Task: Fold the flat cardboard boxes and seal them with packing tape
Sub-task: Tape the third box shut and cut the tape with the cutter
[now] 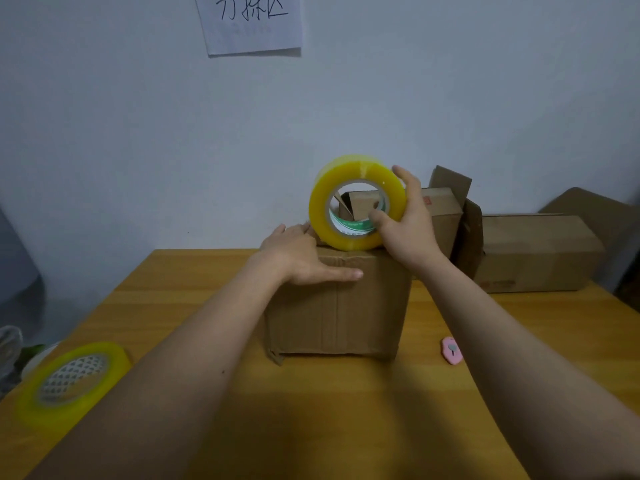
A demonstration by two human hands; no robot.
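While a second tape roll [71, 381] lies flat at the left edge of the wooden table [194, 289], well away from either hand, the work sits farther right. The left hand [298, 254] lies flat over the top near corner of the folded cardboard box [337, 306], its fingers straight and reaching across the box top toward the wall, its thumb stretched rightward along the box's upper front face (nothing is pinched there; the palm simply rests on it). Just beyond those fingertips, the yellow tape roll [320, 209] stands on edge on the box top, touching it. The right hand [407, 220] grips this roll from its right side: the thumb [379, 218] is hooked into the core, and the fingers [405, 176] curl over the outer rim. Through the core, behind the thumb, a smaller closed box [440, 216] shows, standing by the wall. Below the right forearm, on the table just right of the folded box, lies a small pink cutter [452, 350]. Farther right, beyond the gripping fingers, a long carton [540, 252] rests against the wall, apart from both hands. High on the wall hangs a handwritten paper sign [251, 22].
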